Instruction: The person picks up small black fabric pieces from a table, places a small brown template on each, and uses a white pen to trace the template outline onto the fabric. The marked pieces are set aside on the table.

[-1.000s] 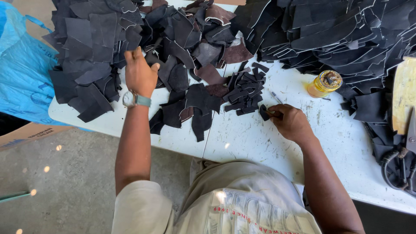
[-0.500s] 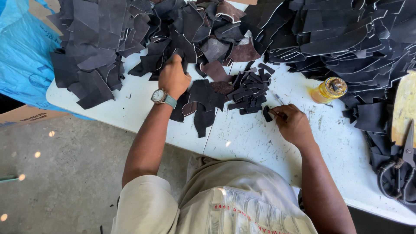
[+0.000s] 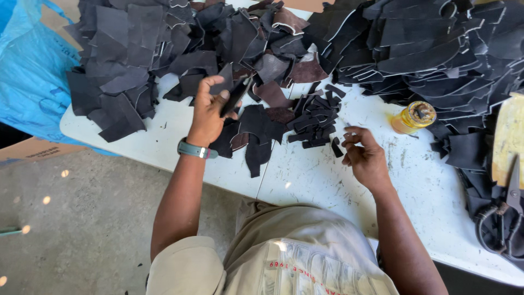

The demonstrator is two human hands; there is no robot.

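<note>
The left hand (image 3: pixel 207 112) pinched a thin, floppy dark leather piece (image 3: pixel 236 95) by its edge above the white bench (image 3: pixel 305 180), while the right hand (image 3: pixel 364 155), fingers loosely curled, held nothing beside small scraps (image 3: pixel 314 123).

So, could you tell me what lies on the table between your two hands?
In the head view, dark leather pieces and small cut strips lie between left hand and right hand.
</note>
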